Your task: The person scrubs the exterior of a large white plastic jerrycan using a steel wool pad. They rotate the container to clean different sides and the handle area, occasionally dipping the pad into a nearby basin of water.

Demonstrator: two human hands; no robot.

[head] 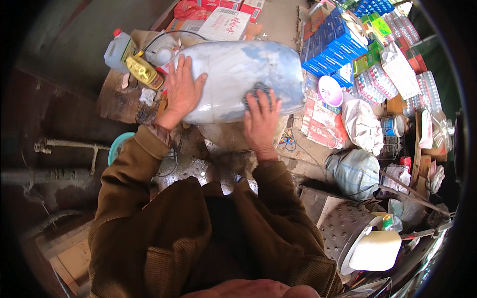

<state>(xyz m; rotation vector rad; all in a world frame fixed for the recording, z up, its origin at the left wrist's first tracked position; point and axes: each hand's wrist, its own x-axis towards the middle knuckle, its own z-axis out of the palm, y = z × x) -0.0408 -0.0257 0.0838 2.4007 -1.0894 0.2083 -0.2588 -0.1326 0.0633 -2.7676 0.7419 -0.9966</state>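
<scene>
A large, rounded panel or vessel, whitish with blue patches and a wet look, lies before me; what it is exactly I cannot tell. My left hand rests flat on its left end, fingers apart, holding nothing. My right hand presses a dark scouring pad, seemingly of metal mesh, on the lower right part of the surface. Left of my left hand lie a yellow bottle and a translucent jug with a red cap. A dark mesh scrap is beside my left wrist.
Blue boxes are stacked at the right, near a pink-rimmed bowl and stuffed sacks. Cartons stand beyond the rounded object. A green basin is by my left sleeve. A studded drum stands low at the right.
</scene>
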